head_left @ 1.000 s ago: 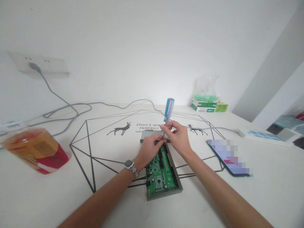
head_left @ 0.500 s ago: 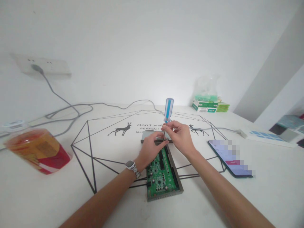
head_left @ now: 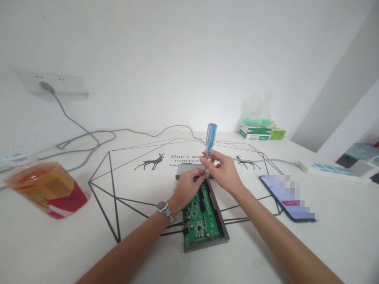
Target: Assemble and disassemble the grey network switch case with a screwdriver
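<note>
A screwdriver [head_left: 211, 136] with a clear and blue handle stands nearly upright, leaning slightly right. My right hand [head_left: 223, 169] pinches its shaft just below the handle. At the lower end of the shaft, the thumb and fingertips of my left hand [head_left: 189, 183] are pressed together; whatever lies between them is too small to make out. Beneath both hands is a green circuit board [head_left: 204, 221] in an open grey metal case [head_left: 222, 223], its far part hidden by my hands. A flat grey metal piece [head_left: 182, 169] shows behind my left fingers.
A red and yellow tub [head_left: 50, 189] stands at the left. To the right lie a phone [head_left: 287, 201] and a white power strip [head_left: 331, 172]. Small boxes [head_left: 255, 132] with a plastic bag [head_left: 257, 110] sit at the back. A grey cable [head_left: 127, 129] runs along the wall.
My left thumb has closed in against the fingers at the screwdriver's lower end. The screwdriver has turned a little and tilts slightly further right.
</note>
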`<state>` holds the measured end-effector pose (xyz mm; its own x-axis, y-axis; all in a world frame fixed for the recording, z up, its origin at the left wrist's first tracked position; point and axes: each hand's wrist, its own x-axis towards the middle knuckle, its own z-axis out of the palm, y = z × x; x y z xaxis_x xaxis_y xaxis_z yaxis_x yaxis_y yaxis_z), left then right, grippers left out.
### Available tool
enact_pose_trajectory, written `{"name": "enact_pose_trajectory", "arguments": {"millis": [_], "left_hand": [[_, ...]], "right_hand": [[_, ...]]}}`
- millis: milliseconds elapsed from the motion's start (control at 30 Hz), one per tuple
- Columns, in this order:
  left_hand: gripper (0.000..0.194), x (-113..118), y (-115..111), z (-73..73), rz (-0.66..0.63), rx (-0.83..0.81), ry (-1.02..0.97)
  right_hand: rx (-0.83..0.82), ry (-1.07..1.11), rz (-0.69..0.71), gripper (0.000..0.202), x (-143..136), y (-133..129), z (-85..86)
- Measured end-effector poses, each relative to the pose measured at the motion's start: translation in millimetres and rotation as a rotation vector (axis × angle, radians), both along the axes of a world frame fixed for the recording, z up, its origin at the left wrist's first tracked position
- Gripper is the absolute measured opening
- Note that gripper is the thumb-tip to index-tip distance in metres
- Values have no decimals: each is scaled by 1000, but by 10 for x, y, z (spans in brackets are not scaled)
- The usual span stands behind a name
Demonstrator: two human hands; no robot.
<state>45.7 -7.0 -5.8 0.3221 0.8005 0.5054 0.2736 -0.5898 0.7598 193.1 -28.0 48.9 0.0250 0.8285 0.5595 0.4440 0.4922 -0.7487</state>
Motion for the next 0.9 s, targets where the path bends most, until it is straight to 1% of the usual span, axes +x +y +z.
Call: {"name": "enact_pose_trajectory", "arguments": {"millis": [100, 167, 267, 400, 567, 767, 833, 900], "left_hand": [[19, -5, -13, 11, -30, 8, 38], [20, -3, -18, 14, -42, 8, 56], [17, 9, -9, 1, -1, 29, 48], [16, 34, 13, -23, 91, 28, -55], [15, 58, 7, -20, 93, 2, -93], [10, 50, 5, -12, 61, -7, -83], [10, 40, 6, -11, 39, -24, -75], [12, 30, 4, -9, 4, -40, -66]], "right_hand": [[-47, 0, 102, 25, 62, -24, 30], [-74, 32, 141, 25, 85, -26, 38], [-61, 39, 95, 20, 84, -4, 33], [8, 18, -16, 15, 49, 28, 21], [38, 24, -86, 15, 5, 16, 27], [30, 10, -122, 24, -17, 2, 19], [28, -31, -95, 24, 11, 5, 22], [21, -72, -27, 20, 59, 11, 29]]}}
